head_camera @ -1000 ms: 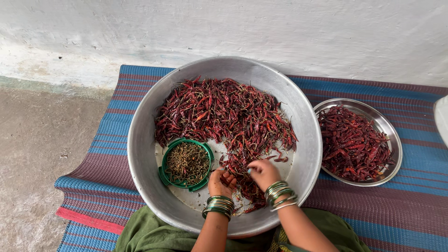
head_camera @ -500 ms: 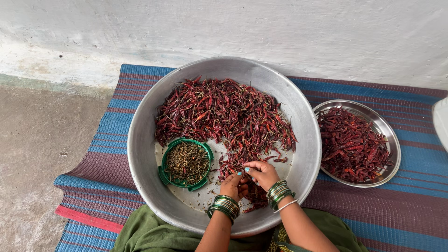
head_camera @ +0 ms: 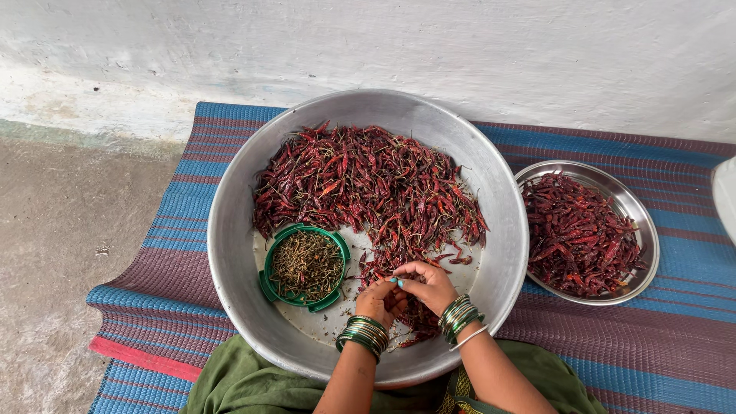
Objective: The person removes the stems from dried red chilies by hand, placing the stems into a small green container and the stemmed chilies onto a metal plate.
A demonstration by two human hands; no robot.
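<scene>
Your left hand (head_camera: 381, 300) and your right hand (head_camera: 426, 285) are together, touching each other, at about 6 o'clock inside the big basin (head_camera: 230, 230). Both hands have the fingers curled in, and they pinch a dried chilli between them, but the chilli itself is too hidden by the fingers to see well. Green bangles (head_camera: 363, 333) are on your left wrist, and green and silver ones on the right wrist.

The chillies (head_camera: 368, 180) lie as a wide red heap that fills the basin from 9 o'clock over 12 o'clock to 3 o'clock, and some loose ones reach down to your hands. A small green bowl (head_camera: 267, 285) stands inside the basin at about 8 o'clock, just beside your left hand but apart from it; it holds dry brownish stems (head_camera: 307, 264).

Outside the basin, at 3 o'clock and touching its rim, a smaller steel plate (head_camera: 640, 211) carries more red chillies. All stands on a striped mat (head_camera: 161, 261) on the floor, near a pale wall (head_camera: 460, 46) at 12 o'clock.
</scene>
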